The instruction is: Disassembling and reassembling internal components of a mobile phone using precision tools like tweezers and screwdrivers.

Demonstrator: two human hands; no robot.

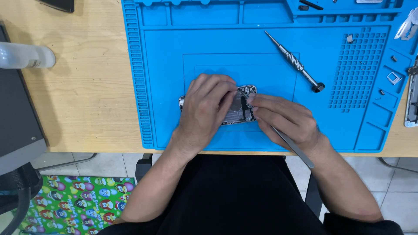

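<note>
Phone chassis (244,106), opened, long axis left-right at frame centre; my left hand (204,109) clamps it from above, right hand (285,119) pinches tweezers (291,146) at its right end.

Bright, even overhead light, soft shadows under the hands (244,115), mild glare on the blue mat (174,65), sharp focus.

A light wooden desk (87,87) over pale floor tiles (109,163) — a bright patterned mat (74,200) lies at the left
</note>
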